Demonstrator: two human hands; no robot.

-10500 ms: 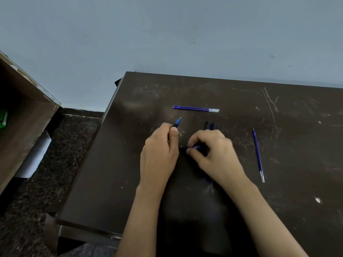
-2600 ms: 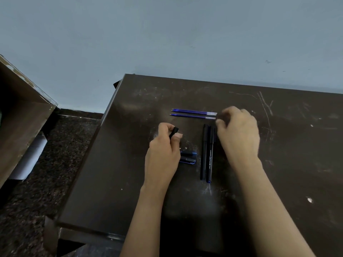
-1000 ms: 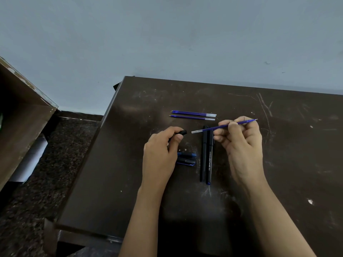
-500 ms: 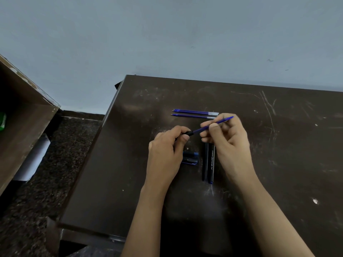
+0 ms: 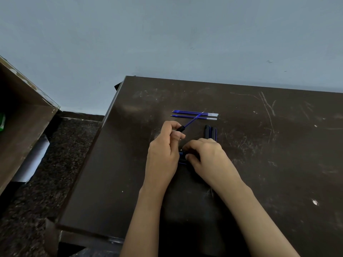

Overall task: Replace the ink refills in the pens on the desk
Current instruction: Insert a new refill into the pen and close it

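Observation:
My left hand [image 5: 163, 154] pinches a short black pen tip section [image 5: 180, 128] with a blue refill [image 5: 193, 120] sticking out of it, up and to the right. My right hand [image 5: 209, 156] lies low on the desk, its thumb and fingers curled around small black-and-blue pen parts [image 5: 181, 157] that it mostly hides. Two black pen barrels [image 5: 210, 131] lie side by side just beyond my right hand, their near ends covered by it. Two more blue refills [image 5: 211, 114] lie parallel on the desk behind my hands.
The dark scratched desk [image 5: 278, 145] reaches to the pale blue wall. Its left edge [image 5: 104, 130] drops to a speckled floor [image 5: 55, 164]. A brown wooden cabinet [image 5: 22, 117] stands to the left, with a white object at its foot.
My right hand let go of the blue refill, now seated in the tip section held by my left hand, and dropped down onto the small pen parts between my hands.

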